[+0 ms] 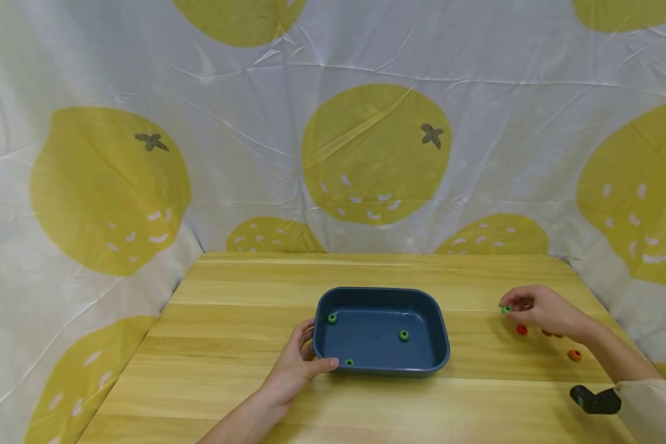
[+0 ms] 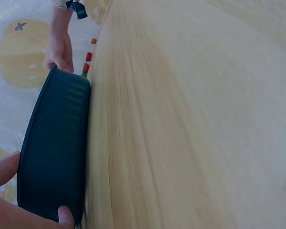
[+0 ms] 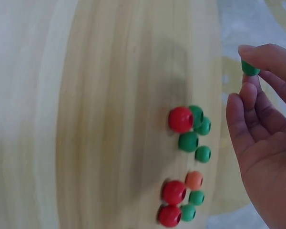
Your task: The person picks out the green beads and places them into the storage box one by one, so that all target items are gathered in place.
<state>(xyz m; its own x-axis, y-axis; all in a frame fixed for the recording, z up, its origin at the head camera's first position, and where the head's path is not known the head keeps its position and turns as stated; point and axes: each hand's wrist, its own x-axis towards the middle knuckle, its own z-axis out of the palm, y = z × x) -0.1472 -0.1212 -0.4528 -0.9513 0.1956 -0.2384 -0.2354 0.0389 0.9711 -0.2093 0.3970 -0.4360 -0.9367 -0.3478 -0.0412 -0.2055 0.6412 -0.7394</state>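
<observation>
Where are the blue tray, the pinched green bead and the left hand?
Blue tray (image 1: 373,340): head view, bare middle of its floor.
Pinched green bead (image 3: 250,69): right wrist view, its exposed side.
Left hand (image 1: 294,367): head view, middle of the hand.

Left of the right hand (image 1: 545,309), tabletop (image 1: 477,357) lies open up to the raised-walled tray (image 1: 377,299); loose beads (image 3: 181,119) crowd beneath the hand.

A pale, creased cloth (image 1: 244,142) printed with big yellow fruits (image 1: 376,160) hangs behind and at both sides of the wood-grained worktop (image 1: 216,339).
</observation>
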